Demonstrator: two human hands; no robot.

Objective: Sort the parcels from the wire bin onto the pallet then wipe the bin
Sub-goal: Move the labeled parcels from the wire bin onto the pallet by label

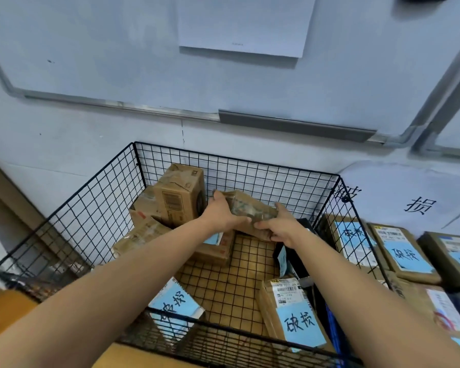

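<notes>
From the head view, both bare arms reach forward into a black wire bin set against a pale wall. The left hand and right hand together grasp a brown parcel, held above the bin floor near the bin's far wall; the left hand clasps its left end from above, thumb on the near face, and the right hand's fingers curl round its lower right edge.

Inside the bin, a tall carton leans in the far left corner on top of other crumpled boxes. A flat box lies just under the left forearm. At the bin's near wall sit a white packet with a blue handwritten label and, toward the near right corner, a brown parcel with a label bearing a barcode sticker and blue note. A dark box stands along the bin's right wall.

Right of the bin, outside its mesh, lie several labelled parcels side by side. Whether they rest on the pallet cannot be told. Above the bin, a whiteboard carries a sheet of paper.
</notes>
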